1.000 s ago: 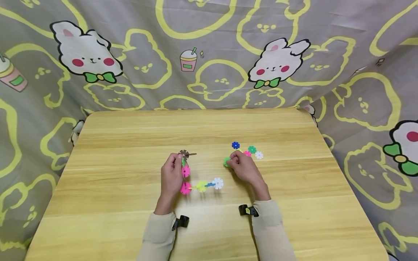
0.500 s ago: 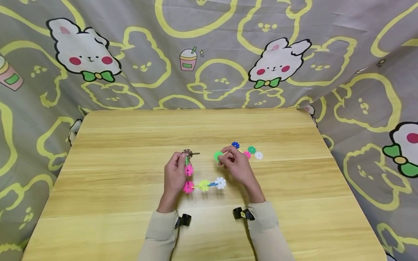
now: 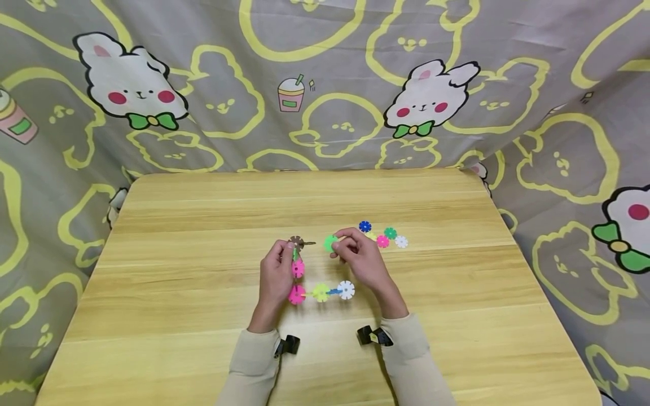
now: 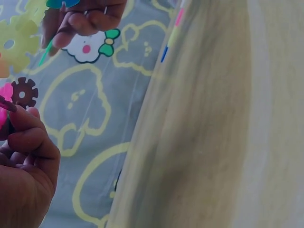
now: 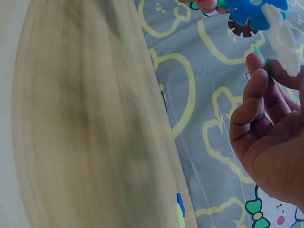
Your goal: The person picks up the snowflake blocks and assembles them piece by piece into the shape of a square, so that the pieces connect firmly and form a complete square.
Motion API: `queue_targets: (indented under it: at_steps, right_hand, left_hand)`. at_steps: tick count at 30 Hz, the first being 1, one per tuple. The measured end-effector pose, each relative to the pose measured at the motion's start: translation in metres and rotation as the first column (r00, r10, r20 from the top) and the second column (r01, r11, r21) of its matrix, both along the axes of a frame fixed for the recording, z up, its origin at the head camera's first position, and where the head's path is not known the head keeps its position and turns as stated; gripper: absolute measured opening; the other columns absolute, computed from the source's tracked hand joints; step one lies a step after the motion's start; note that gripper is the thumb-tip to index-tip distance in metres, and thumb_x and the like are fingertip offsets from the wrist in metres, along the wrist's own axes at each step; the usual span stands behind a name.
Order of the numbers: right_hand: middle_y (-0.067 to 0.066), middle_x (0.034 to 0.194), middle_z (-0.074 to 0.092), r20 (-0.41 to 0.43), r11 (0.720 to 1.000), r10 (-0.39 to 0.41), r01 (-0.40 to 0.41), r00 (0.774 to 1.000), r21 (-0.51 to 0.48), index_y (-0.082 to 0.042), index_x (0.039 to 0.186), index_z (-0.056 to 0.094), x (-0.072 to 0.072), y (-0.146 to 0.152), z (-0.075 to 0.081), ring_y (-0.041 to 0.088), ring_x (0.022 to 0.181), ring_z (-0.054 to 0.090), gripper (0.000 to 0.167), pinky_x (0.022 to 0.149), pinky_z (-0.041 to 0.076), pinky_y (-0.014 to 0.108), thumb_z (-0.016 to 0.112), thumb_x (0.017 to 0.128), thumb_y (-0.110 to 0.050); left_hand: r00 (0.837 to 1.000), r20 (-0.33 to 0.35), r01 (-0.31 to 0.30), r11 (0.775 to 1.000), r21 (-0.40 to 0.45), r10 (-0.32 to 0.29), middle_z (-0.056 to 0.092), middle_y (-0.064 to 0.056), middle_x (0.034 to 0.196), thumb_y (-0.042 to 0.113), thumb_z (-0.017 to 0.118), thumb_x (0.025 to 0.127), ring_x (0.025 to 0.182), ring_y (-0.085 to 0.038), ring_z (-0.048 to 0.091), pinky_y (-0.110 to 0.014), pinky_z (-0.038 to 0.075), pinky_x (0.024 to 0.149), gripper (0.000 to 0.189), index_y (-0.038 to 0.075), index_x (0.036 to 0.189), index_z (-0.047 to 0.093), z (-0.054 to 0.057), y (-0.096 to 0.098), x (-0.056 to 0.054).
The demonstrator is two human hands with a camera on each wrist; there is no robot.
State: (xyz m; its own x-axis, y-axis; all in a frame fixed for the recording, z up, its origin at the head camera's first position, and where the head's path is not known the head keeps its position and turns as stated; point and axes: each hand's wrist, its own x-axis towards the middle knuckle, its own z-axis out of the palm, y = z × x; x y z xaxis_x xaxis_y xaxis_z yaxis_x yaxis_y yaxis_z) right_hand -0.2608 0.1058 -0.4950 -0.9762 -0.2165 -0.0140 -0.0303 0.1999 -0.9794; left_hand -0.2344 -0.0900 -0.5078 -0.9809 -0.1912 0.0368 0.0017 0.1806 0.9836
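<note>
Now, the grey curtain (image 3: 335,79), all yellow outlines and white rabbits, fills the back and both sides, and below it spreads the wood-grain table (image 3: 152,265). In from the near edge come two beige sleeves (image 3: 413,358), and here are the hands: the left hand (image 3: 276,275) pinches the upper end of a bent chain (image 3: 297,294) of slotted discs, thumb and fingers clamped beside its brown disc (image 3: 296,242); the right hand (image 3: 364,258) faces it, other fingers curled, thumb and forefinger clamped on a bright green disc (image 3: 330,243). The chain drops through pink, then turns right along yellow (image 3: 321,292) and blue to a white end disc (image 3: 346,290), its shadows falling on the wood. Past the right hand, close together on the table, sit a dark blue disc (image 3: 365,226), a teal disc (image 3: 390,233), a loose pink disc (image 3: 383,241), a loose white disc (image 3: 402,242) and a half-hidden yellow one. Smallest of all, a thin brown piece (image 3: 310,243) juts edge-on from the chain, and the bright green disc is just beside it, clearly apart.
</note>
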Motion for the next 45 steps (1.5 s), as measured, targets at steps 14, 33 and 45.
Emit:
queue_targets:
  at_steps: [14, 33, 45]
  right_hand:
    - [0.021, 0.089, 0.069, 0.064, 0.999, 0.029, -0.03, 0.998, 0.02, -0.006, 0.116, 0.061, -0.001, -0.006, 0.005, 0.015, 0.067, 0.058, 0.02, 0.062, 0.047, 0.025, 0.059, 0.096, -0.011]
    - [0.022, 0.087, 0.067, 0.101, 1.0, -0.004, 0.002, 0.995, 0.027, 0.0, 0.113, 0.063, 0.012, -0.01, 0.032, 0.01, 0.07, 0.062, 0.02, 0.063, 0.049, 0.022, 0.06, 0.095, -0.008]
    - [0.022, 0.088, 0.069, 0.129, 0.999, -0.038, 0.039, 0.991, -0.005, 0.002, 0.111, 0.064, 0.013, -0.016, 0.027, 0.01, 0.069, 0.064, 0.02, 0.07, 0.057, 0.034, 0.062, 0.093, -0.006]
  left_hand:
    - [1.0, -0.018, 0.022, 1.0, -0.009, -0.022, 0.059, -0.007, 0.071, 0.021, 0.047, 0.102, 0.053, -0.008, 0.044, -0.02, 0.037, 0.047, 0.025, 0.006, 0.089, 0.063, -0.006, 0.004, 0.002]
    - [0.999, -0.036, 0.029, 0.997, -0.065, -0.032, 0.062, -0.014, 0.072, 0.022, 0.049, 0.102, 0.051, -0.005, 0.042, -0.021, 0.037, 0.047, 0.025, 0.006, 0.09, 0.064, -0.01, 0.01, 0.004]
    - [0.999, 0.006, 0.038, 0.998, -0.052, -0.038, 0.071, -0.015, 0.095, 0.022, 0.048, 0.102, 0.058, -0.006, 0.046, -0.02, 0.04, 0.053, 0.025, 0.006, 0.093, 0.065, -0.002, 0.009, 0.006]
